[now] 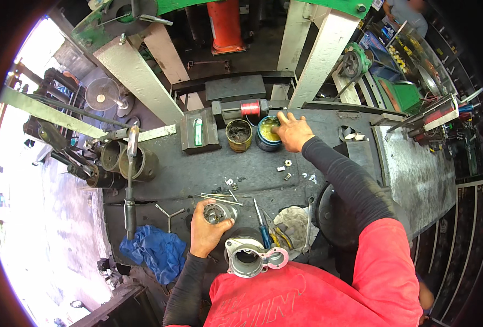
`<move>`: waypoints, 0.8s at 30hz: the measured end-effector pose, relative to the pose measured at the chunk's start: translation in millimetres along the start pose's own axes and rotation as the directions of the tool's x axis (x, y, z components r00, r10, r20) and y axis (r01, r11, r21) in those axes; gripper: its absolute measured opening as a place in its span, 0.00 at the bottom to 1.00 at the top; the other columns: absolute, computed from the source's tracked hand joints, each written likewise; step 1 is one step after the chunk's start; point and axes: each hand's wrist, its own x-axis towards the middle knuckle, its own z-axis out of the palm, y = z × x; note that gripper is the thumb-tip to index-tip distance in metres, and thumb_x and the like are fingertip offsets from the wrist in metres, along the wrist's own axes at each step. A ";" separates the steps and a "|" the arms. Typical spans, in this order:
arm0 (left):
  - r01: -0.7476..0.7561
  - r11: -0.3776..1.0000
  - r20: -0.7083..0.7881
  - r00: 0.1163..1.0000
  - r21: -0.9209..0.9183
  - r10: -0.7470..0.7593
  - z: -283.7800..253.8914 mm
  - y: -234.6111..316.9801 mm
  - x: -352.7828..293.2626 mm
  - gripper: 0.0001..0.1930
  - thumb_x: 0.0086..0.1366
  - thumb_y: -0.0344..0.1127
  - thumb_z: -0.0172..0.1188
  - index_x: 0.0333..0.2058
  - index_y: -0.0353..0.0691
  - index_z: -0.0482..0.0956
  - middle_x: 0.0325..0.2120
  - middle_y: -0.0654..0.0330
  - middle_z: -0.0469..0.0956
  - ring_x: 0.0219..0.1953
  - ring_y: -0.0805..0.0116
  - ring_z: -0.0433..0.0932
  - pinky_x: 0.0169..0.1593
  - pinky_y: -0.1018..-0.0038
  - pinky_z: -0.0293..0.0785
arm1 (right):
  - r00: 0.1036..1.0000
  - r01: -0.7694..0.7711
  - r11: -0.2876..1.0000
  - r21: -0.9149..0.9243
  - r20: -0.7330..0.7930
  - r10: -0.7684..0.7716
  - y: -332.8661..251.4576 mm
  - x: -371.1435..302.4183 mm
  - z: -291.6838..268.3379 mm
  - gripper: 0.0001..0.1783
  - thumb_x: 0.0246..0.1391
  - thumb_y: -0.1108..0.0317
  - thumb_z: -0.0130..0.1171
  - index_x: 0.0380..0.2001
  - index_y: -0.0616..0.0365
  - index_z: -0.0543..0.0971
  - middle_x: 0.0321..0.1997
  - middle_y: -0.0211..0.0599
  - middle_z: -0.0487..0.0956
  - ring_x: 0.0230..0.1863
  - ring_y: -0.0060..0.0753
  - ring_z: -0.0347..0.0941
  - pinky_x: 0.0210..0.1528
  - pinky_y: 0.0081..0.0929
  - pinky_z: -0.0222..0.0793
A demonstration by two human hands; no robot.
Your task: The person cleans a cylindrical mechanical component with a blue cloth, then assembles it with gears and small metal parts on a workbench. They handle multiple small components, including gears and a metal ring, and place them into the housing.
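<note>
Round metal gear part [218, 212], left hand [207, 231] gripping its rim
I'd keep it level; it's between thumb and fingers, near side of the tabletop [170, 171]. Right hand [294, 132] is at the blue tub [269, 146] of yellowish paste, can't tell if it's pinching anything; small clean dabs seem smartest.

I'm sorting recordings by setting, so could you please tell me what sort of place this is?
Probably a mechanical repair workshop, judging by the metal part in the left hand, the screwdriver and the wrench.
</note>
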 end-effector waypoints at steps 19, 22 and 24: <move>-0.137 0.948 0.035 0.988 -0.288 0.153 -81.1 20.3 -10.9 0.33 0.63 0.40 0.79 0.60 0.28 0.76 0.43 0.58 0.84 0.40 0.73 0.83 0.42 0.75 0.83 | 0.983 -0.035 -0.415 0.909 -0.043 -0.177 -172.7 -196.1 -65.1 0.37 0.62 0.77 0.59 0.75 0.60 0.65 0.22 0.29 0.79 0.17 0.18 0.71 0.19 0.21 0.68; -0.218 0.933 0.054 0.968 -0.287 0.243 -93.0 31.8 -20.0 0.35 0.65 0.45 0.78 0.61 0.27 0.75 0.43 0.56 0.84 0.41 0.73 0.84 0.43 0.75 0.83 | 0.980 0.067 -0.394 0.917 -0.135 -0.147 -207.9 -210.7 -65.8 0.43 0.58 0.78 0.58 0.78 0.59 0.61 0.21 0.28 0.76 0.16 0.17 0.68 0.19 0.23 0.65; -0.239 0.930 0.059 0.963 -0.280 0.265 -94.3 38.6 -27.1 0.36 0.66 0.48 0.77 0.61 0.27 0.75 0.44 0.56 0.84 0.42 0.72 0.83 0.44 0.75 0.83 | 0.983 0.148 -0.173 0.974 -0.164 -0.080 -226.6 -208.7 -68.3 0.46 0.57 0.74 0.59 0.78 0.63 0.59 0.23 0.39 0.82 0.19 0.30 0.77 0.23 0.33 0.73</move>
